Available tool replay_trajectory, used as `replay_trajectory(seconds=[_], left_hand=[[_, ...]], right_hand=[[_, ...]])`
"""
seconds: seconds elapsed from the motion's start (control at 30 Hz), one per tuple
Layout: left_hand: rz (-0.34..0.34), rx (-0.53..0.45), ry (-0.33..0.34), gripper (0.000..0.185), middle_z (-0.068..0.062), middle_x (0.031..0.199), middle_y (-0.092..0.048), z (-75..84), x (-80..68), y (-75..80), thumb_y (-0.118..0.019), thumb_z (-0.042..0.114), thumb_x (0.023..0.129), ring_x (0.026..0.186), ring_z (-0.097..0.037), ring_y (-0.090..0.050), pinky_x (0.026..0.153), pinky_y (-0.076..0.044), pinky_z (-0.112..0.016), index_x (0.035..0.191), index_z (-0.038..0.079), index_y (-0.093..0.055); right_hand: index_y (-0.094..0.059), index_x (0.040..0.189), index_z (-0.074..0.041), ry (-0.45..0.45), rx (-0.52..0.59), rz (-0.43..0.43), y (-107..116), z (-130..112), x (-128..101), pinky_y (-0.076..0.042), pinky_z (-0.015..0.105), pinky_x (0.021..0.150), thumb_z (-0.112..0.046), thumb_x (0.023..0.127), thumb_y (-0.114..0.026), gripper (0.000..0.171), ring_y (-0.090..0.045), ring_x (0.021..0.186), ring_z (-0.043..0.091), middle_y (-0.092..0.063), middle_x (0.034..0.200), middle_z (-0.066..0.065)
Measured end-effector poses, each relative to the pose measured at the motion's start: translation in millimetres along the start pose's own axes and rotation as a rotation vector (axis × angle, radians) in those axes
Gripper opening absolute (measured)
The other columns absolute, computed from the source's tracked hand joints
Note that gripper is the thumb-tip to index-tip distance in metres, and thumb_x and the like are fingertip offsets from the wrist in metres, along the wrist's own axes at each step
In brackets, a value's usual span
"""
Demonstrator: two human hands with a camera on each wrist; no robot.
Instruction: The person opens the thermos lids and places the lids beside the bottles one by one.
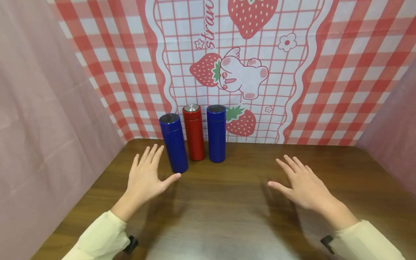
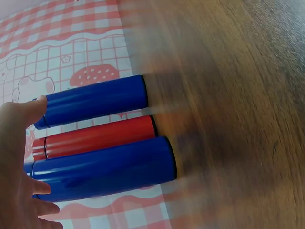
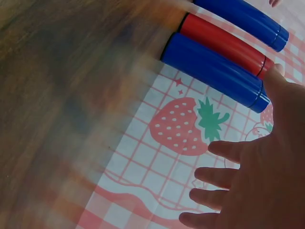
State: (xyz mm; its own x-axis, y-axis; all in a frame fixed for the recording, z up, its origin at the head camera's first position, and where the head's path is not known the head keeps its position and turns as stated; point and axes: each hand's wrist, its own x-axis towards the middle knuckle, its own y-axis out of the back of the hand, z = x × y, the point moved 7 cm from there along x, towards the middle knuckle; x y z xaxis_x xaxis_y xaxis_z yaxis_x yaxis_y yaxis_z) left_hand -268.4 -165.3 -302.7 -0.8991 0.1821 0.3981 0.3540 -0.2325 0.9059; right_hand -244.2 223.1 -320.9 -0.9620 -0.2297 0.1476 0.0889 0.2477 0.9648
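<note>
Over the table [image 1: 224,209], hands [image 1: 145,177] [image 1: 305,186] spread; only the head view shows the red bottle's [image 1: 194,139] silver top [image 1: 191,108]

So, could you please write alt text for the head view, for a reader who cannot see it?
A blue bottle, a red bottle and another blue bottle stand left to right on a brown table. A person's left hand is spread near the first bottle; their right hand is spread apart from them, farther right. Behind hangs a strawberry-print cloth.

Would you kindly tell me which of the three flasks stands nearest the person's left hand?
The leftmost blue flask in the head view, beside the left hand; the red flask and other blue flask stand farther right and farther back.
</note>
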Motion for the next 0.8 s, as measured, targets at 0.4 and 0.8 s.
replay_trajectory(seconds=[0.4,0.8], left_hand=[[-0.016,-0.03,-0.016,0.102,-0.016,0.156,-0.032,-1.6,7.9,5.3,-0.059,0.069,0.078,0.144,-0.038,-0.029,0.118,-0.019,-0.058,0.152,0.008,-0.023],[-0.063,-0.11,-0.009,0.098,-0.023,0.151,-0.037,-5.3,11.8,13.1,-0.06,0.063,0.082,0.14,-0.039,-0.035,0.114,-0.024,-0.062,0.15,0.002,-0.026]], right_hand=[[-0.036,0.147,-0.007,0.03,-0.029,-0.008,9,-1,2,-0.022,0.069,0.109,-0.068,0.086,-0.051,0.088,-0.024,0.141,0.05,-0.031,0.153,0.027],[-0.046,0.14,-0.005,0.124,-0.018,-0.013,5,-10,-12,-0.033,0.069,0.103,-0.061,0.077,-0.068,0.087,-0.035,0.134,0.053,-0.042,0.145,0.029]])
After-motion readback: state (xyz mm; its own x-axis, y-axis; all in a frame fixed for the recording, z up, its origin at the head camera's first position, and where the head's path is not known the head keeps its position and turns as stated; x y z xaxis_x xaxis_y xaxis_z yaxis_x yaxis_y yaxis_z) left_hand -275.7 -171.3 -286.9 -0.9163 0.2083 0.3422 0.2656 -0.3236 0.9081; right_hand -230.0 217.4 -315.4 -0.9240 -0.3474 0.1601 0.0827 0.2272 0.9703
